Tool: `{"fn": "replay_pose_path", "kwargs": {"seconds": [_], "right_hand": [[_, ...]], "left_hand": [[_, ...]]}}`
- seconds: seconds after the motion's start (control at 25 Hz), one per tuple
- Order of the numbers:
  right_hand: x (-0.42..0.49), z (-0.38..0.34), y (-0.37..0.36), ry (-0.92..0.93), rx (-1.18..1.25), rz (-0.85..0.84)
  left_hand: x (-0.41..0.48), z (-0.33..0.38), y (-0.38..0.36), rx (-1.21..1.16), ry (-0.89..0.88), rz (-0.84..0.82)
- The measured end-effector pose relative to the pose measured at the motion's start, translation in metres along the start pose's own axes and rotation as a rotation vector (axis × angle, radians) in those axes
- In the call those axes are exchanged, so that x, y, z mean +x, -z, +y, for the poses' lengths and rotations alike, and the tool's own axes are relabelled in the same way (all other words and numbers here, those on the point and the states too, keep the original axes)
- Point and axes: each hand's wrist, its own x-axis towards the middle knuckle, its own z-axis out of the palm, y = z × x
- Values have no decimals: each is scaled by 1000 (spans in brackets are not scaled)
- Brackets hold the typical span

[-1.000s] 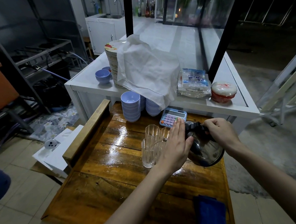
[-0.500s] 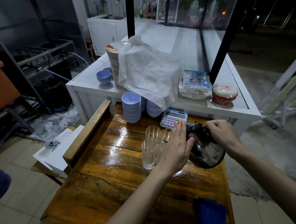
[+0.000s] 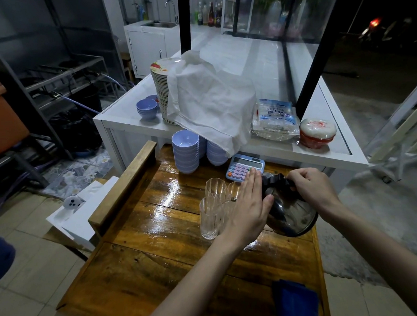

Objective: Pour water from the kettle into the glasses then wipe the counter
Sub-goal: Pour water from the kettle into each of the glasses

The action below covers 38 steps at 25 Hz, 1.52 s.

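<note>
Steel kettle (image 3: 290,209) still tilted, left hand (image 3: 245,209) unmoved

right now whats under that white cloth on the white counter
The white cloth drapes over a tall stack of plates, visible at its left edge. Whatever else it covers is hidden.

The kettle (image 3: 289,212) is dark, shiny metal with a black handle, tipped toward the glasses (image 3: 214,208) above the right side of the wooden desk (image 3: 145,256), its spout over them. The glasses are clear, ribbed and upright, clustered touching one another mid-desk. The desk's planks look glossy. A folded blue cloth (image 3: 295,302) lies at its near right edge.
</note>
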Motion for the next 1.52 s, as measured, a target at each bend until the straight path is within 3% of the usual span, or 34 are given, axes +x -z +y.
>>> {"fn": "replay_pose_path", "kwargs": {"seconds": [0.52, 1.12, 1.52], "right_hand": [[1, 0, -2, -18, 25, 13], [-17, 35, -6, -384, 536, 96], [15, 54, 13, -262, 307, 88]], "left_hand": [[0, -1, 3, 6, -3, 8], [26, 21, -5, 200, -117, -82], [46, 23, -25, 72, -65, -72]]}}
